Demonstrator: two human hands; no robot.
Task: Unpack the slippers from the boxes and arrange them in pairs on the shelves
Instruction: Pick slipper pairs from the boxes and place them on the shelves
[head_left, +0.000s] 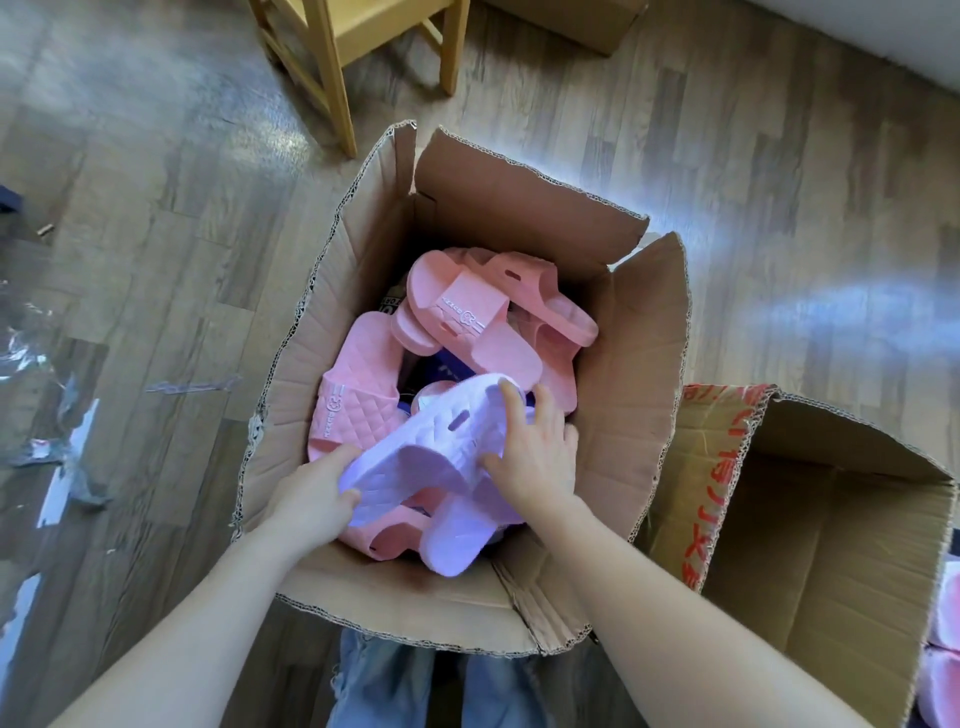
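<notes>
An open cardboard box (639, 364) stands on the floor in front of me, filled with several slippers. Pink slippers (467, 306) lie at the back and another pink one (358, 395) along the left side. On top at the front is a lilac slipper (431, 447), with a second lilac slipper (457, 540) under it. My left hand (317, 493) grips the lilac slipper's near left edge, thumb on top. My right hand (535, 452) holds its right side, fingers spread over the sole and thumb curled under the strap. No shelves are in view.
A second open cardboard box (831, 545) with red print stands to the right, with pale pink slippers (943, 675) beyond it at the frame edge. A wooden chair (332, 67) stands behind, a third box (587, 21) at the top. Plastic and paper scraps (67, 457) litter the floor at left.
</notes>
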